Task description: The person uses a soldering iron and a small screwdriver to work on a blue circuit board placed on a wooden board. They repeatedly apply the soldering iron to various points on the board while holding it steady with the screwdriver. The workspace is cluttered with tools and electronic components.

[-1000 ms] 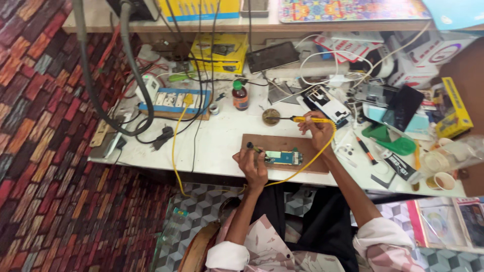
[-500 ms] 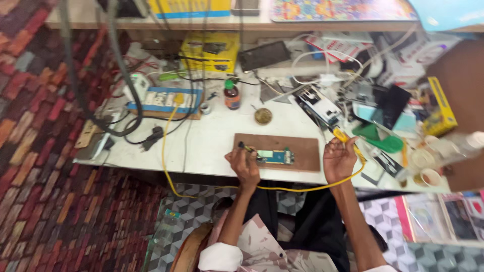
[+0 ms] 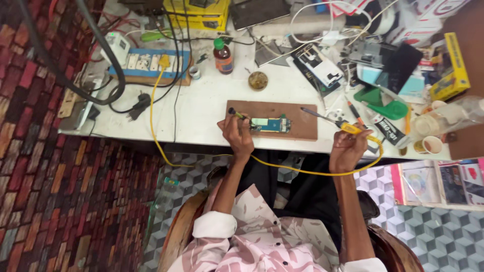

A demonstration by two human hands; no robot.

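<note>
A: Which packages are seen on the white table [image 3: 212, 108]?

B: Yellow boxes [image 3: 195, 11] are stacked at the far edge, partly cut off by the frame. A narrow yellow carton [image 3: 450, 66] is stood at the far right, and a brown bottle with a green cap [image 3: 223, 55] is placed beside a blue power strip [image 3: 150, 63]. A black tube [image 3: 385, 129] with pale lettering is laid near the right edge.

A: And the hands?

B: The left hand [image 3: 237, 134] is curled, its fingers pinched on a dark-tipped tool [image 3: 236, 114] just beside the circuit board [image 3: 270, 125], which is laid on a brown wooden board [image 3: 275, 119] at the near table edge. The right hand [image 3: 347, 149] is closed around the yellow handle of a soldering iron [image 3: 333, 121], its tip held over the wooden board's right end.

A: What is hard to make out?

B: The clutter at the upper right is too tangled to be sorted. The fingertips of the right hand are hidden behind the knuckles.
</note>
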